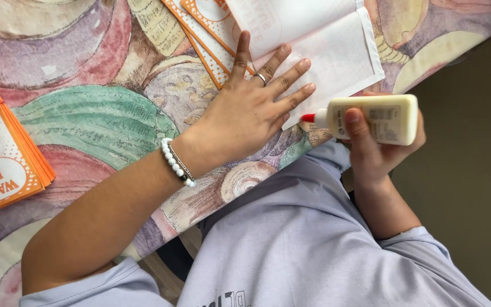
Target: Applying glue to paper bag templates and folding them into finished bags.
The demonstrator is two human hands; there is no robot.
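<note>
the left hand (pixel 251 113) lies palm down on the surface (pixel 98 119), which is covered by a cloth printed with large rounded shapes in green, pink and purple. its forearm runs from the lower left of the view up toward the centre, with a white bead bracelet (pixel 177 163) at the wrist. the fingers (pixel 291 77) are straight and spread apart, holding nothing; their tips press flat on the white paper bag (pixel 336 51), pinning its lower left part to the surface, and a ring sits on one finger. the white paper bag lies flat near the surface edge, partly over orange-bordered printed sheets (pixel 208 34). the right hand (pixel 379 148) is raised just beyond the surface edge, wrist bent upward, with its fingers closed around a cream glue bottle (pixel 376 118); the thumb (pixel 356 128) lies across the front of the bottle. the bottle is held roughly horizontal, its red tip (pixel 308 118) pointing left and sitting just beside the lower edge of the bag, near the left little finger. a stack of orange-edged printed sheets (pixel 7 153) rests at the far left of the surface, well apart from both hands.
</note>
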